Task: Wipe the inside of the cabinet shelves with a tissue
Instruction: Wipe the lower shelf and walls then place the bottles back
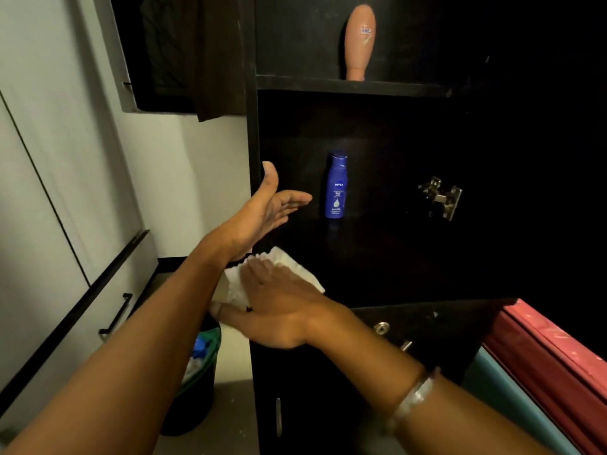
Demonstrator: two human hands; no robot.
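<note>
My right hand lies flat, fingers straight, pressing the white tissue down on the dark shelf near its front left corner; I keep the palm spread because a flat hand puts more of the paper against the wood than a pinch would. The tissue is bunched under my fingers and pokes out past them toward the back of the shelf. My left hand hangs above it, open and holding nothing, thumb up close by the cabinet's left wall, fingers pointing toward the blue lotion bottle. That bottle stands upright further back, about mid-shelf and well apart from the tissue, so I judge I will have to lift it or wipe round it, and the free hand is well placed for that. On the right inner wall is a metal hinge. On the upper shelf a peach-coloured bottle stands on its cap near the front edge. Down to the left, on the floor, a dark bin stands just beside the cabinet, handy for the used paper
</note>
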